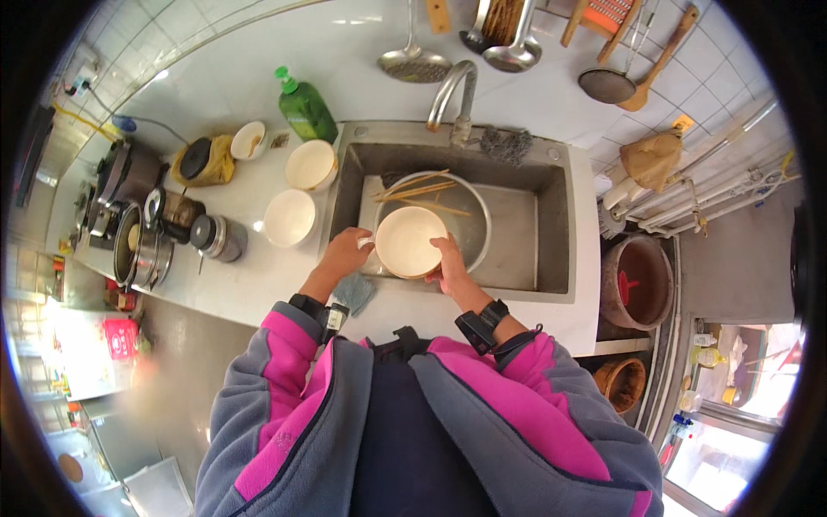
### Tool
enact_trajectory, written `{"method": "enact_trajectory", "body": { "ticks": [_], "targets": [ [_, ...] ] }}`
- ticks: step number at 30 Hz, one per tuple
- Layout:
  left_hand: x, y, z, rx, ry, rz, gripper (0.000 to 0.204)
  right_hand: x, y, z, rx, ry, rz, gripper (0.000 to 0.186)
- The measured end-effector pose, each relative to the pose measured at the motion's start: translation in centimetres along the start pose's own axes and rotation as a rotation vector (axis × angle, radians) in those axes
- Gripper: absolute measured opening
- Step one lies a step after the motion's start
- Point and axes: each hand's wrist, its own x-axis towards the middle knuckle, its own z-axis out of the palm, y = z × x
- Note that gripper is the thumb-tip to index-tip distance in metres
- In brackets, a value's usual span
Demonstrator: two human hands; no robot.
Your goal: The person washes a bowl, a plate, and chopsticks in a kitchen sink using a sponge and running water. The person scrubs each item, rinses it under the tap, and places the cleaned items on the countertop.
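Note:
My right hand (450,265) is closed on the rim and side of a white bowl (409,243), which is tilted with its inside upward over the near part of the sink (551,233). My left hand (346,252) is closed at the bowl's left side, with a small whitish thing at its fingertips that I cannot make out. Under the bowl, a round metal basin (488,226) sits in the sink. Several chopsticks (419,191) lie across the basin. A blue-grey cloth (354,293) lies on the counter by my left wrist.
Two white bowls (291,218) stand left of the sink, with a green pump bottle (306,108) behind. The faucet (457,95) arches over the sink's back edge, beside a dark scouring pad (506,146). Jars and pots (153,250) line the left counter. Ladles (514,55) hang above.

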Motion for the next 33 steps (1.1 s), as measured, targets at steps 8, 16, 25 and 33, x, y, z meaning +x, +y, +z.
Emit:
{"method": "enact_trajectory", "body": {
  "ticks": [8,16,25,33],
  "targets": [
    [8.5,8.4,0.5,-0.062,0.156,0.251,0.023,1.4,-3.2,-1.6,0.159,0.146,-0.098,0.047],
    [16.8,13.2,4.5,0.007,0.007,0.454,0.069,3.8,-4.1,-2.1,0.236,0.154,-0.083,0.042],
    [20.6,14.4,7.9,0.118,-0.171,0.402,0.090,6.3,-2.7,-1.7,0.244,0.068,-0.053,0.048],
    [21.8,14.2,7.3,0.100,-0.162,0.451,0.086,6.9,-2.6,-0.8,0.290,0.069,-0.025,0.045]
  ]
}}
